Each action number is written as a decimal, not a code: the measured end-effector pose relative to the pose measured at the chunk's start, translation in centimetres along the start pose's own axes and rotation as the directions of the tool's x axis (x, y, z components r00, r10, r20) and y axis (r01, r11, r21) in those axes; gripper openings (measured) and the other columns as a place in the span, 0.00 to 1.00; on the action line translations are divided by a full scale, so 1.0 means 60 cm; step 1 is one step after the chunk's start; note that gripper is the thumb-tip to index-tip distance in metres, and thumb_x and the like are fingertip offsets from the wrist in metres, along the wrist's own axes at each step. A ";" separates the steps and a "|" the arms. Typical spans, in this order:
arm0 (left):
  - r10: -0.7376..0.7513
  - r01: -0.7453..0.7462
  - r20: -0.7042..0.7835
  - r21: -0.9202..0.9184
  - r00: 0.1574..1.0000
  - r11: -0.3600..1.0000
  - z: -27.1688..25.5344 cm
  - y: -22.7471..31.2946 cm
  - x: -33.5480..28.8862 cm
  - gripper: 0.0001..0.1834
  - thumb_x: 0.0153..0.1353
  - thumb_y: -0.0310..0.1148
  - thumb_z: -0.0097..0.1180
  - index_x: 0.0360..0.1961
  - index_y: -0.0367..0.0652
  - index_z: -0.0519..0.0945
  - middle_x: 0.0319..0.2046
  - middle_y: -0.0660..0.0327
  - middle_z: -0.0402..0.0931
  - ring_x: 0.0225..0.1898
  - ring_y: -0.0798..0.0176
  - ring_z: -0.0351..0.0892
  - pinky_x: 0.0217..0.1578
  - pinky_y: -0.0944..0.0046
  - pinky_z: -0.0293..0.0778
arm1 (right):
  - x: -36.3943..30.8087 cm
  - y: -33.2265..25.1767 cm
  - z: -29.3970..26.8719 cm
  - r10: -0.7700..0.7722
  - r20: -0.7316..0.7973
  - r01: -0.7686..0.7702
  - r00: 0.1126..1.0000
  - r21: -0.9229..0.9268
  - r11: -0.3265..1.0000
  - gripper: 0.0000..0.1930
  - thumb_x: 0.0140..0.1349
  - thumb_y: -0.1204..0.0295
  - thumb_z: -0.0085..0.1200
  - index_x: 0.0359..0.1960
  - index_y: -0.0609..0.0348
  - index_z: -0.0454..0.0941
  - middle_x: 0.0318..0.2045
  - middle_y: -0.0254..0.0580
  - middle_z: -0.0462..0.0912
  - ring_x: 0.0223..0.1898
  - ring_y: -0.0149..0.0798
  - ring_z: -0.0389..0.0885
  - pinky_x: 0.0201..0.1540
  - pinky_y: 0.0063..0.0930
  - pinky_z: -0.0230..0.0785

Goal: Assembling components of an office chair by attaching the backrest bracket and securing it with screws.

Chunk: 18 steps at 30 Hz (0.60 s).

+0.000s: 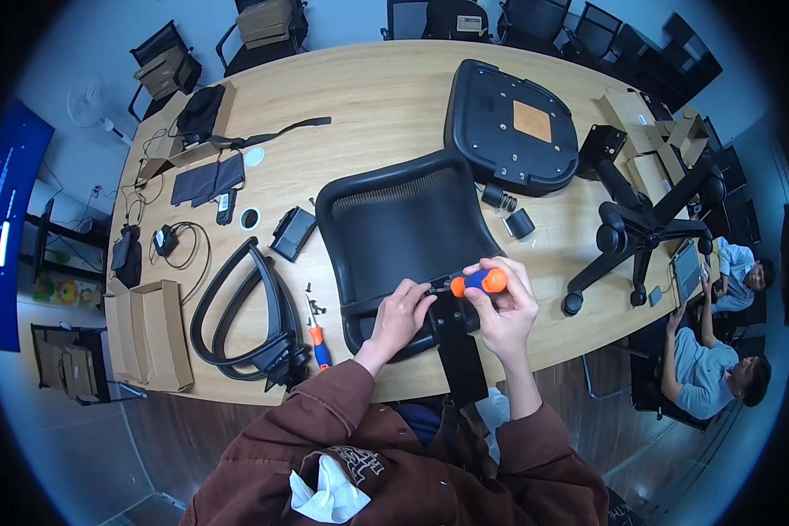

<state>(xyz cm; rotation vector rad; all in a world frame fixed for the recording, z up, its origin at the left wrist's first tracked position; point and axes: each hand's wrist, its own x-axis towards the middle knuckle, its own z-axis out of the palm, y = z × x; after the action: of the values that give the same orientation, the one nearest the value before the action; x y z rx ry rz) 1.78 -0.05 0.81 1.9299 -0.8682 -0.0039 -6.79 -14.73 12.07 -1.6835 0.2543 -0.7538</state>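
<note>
One screwdriver [476, 281] in right grip [510, 314]

place: office meeting room | large wooden table [368, 105] | black chairs [532, 24] | warped rim: apparently a wall screen [7, 237]

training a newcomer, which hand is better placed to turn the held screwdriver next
Probably the right hand: it grips the screwdriver by its handle, while the left hand is near its front end.

held screwdriver [478, 281] tip: too small to tell | chair back [412, 228]: partly under left hand [399, 317] | jacket [412, 491]: cropped below
</note>
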 end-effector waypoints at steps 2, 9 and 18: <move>-0.048 0.048 0.048 -0.005 0.998 0.999 -0.004 0.006 -0.001 0.11 0.60 0.26 0.66 0.43 0.36 0.84 0.33 0.53 0.80 0.29 0.51 0.83 0.31 0.57 0.79 | -0.001 0.002 0.006 -0.018 0.006 0.018 1.000 0.006 1.000 0.20 0.58 0.83 0.66 0.52 0.69 0.78 0.50 0.46 0.74 0.49 0.40 0.85 0.50 0.30 0.83; -0.032 0.032 -0.013 -0.017 0.999 0.999 0.006 -0.007 -0.003 0.11 0.59 0.26 0.67 0.43 0.35 0.84 0.32 0.53 0.80 0.29 0.54 0.84 0.30 0.58 0.79 | -0.006 0.004 0.021 -0.059 0.033 0.059 0.998 -0.026 0.998 0.20 0.57 0.84 0.67 0.51 0.69 0.78 0.50 0.46 0.74 0.48 0.40 0.85 0.51 0.30 0.82; -0.029 0.028 -0.036 -0.027 0.999 0.999 0.009 -0.006 -0.002 0.10 0.58 0.25 0.67 0.42 0.35 0.85 0.30 0.54 0.79 0.25 0.55 0.82 0.28 0.59 0.77 | -0.011 0.007 0.018 -0.078 0.065 0.082 0.995 -0.053 0.995 0.20 0.56 0.83 0.68 0.51 0.68 0.79 0.49 0.47 0.75 0.47 0.40 0.85 0.50 0.31 0.81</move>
<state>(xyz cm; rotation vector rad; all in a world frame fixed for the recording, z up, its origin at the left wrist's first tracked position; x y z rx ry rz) 1.70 -0.29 0.23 1.9117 -0.8125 0.0029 -6.53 -13.63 11.35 -1.7758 0.1658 -0.7575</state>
